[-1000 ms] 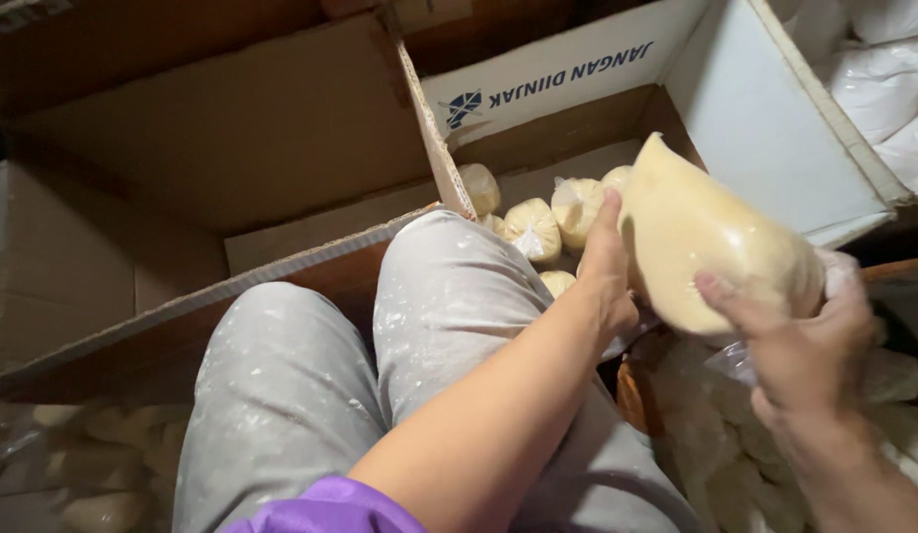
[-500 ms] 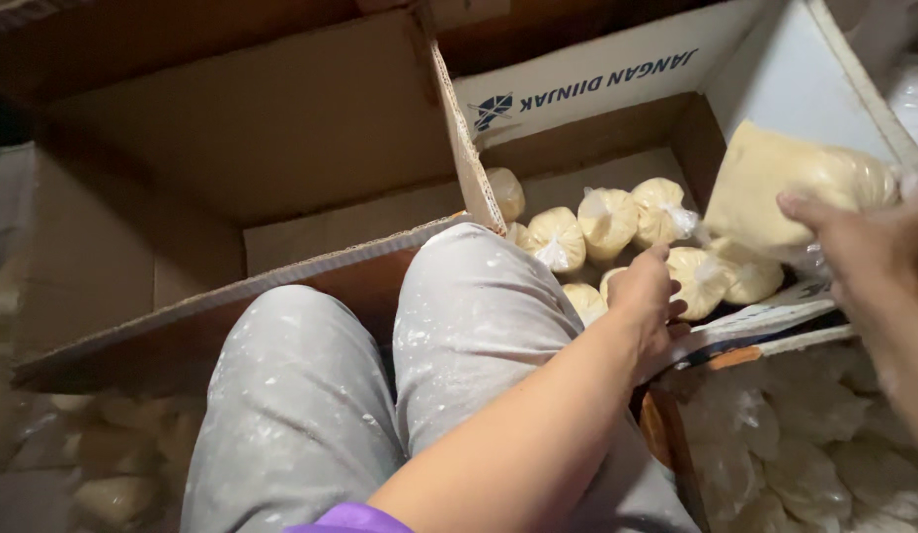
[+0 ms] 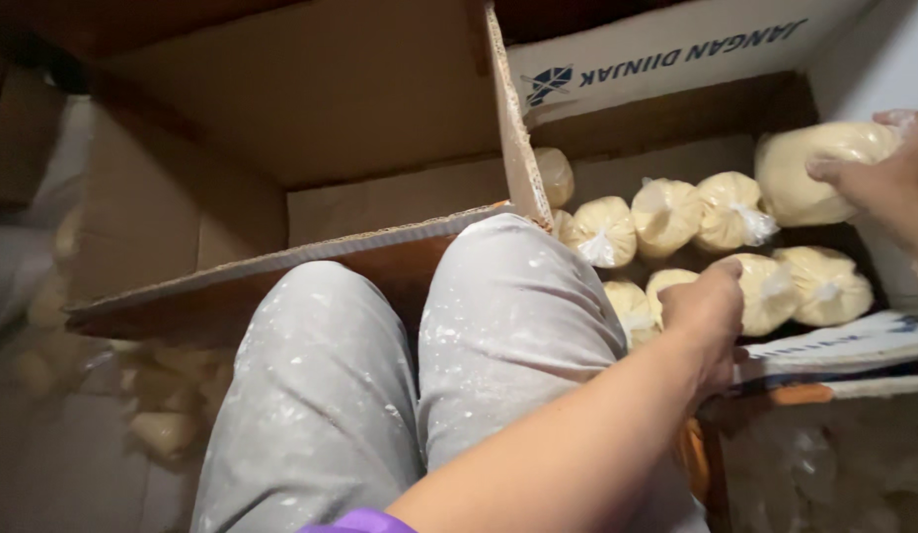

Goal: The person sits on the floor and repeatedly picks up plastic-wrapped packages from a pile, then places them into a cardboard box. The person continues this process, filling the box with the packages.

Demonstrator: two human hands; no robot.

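The right hand (image 3: 888,183) has its grip wrapped over a pale, dough-filled plastic bag (image 3: 809,168), fingers curled across the top and thumb tucked somewhere behind, out of sight. That bag hangs at the 2 o'clock corner of the open cardboard box (image 3: 666,109), just above the packed bags (image 3: 666,212) that sit in rows on the box floor. The left hand (image 3: 711,316) reaches in at about 4 o'clock, knuckles bent and fingers folded against one of the lower bags (image 3: 770,286); whether it actually pinches the bag or only presses on it I cannot tell from here.

To my eye these bags are soft and saggy, with a fair bit of weight for their size. The film looks smooth and probably a little slick, so a broad cupped hold under the belly seems safer than fingertips. Each has a knotted neck, which would take a pinch, though the film might stretch or tear if the full weight swung from it. The person's knees in pale speckled trousers (image 3: 380,395) press against the box flap (image 3: 281,266) at 9 o'clock.
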